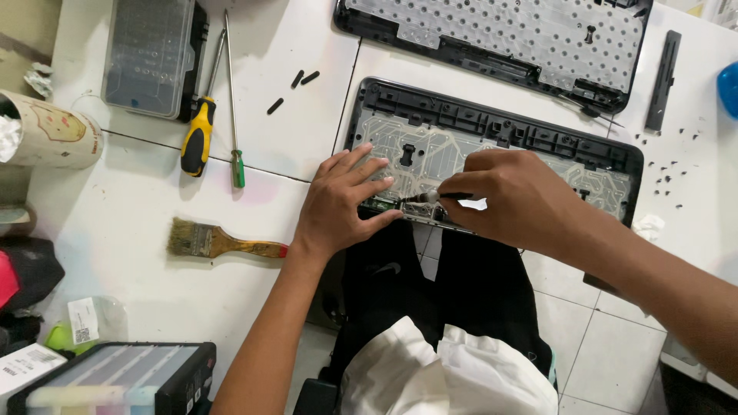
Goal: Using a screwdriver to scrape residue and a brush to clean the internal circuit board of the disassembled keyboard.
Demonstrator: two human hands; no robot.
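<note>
An opened keyboard base (492,127) with a clear circuit membrane lies on the white table in front of me. My left hand (342,204) rests flat on its near left edge, fingers spread, pressing beside a small green circuit board (382,204). My right hand (515,196) pinches a thin tool with a pale tip (433,197), pointed at the near edge of the base next to that board. The keyboard's other half (500,34), dotted with holes, lies farther back.
A yellow-handled screwdriver (198,134) and a green-handled one (237,165) lie left of the keyboard, with a paintbrush (223,242) nearer me. A bit case (150,58) sits far left. Loose black screws (673,173) and a black strip (663,81) lie to the right.
</note>
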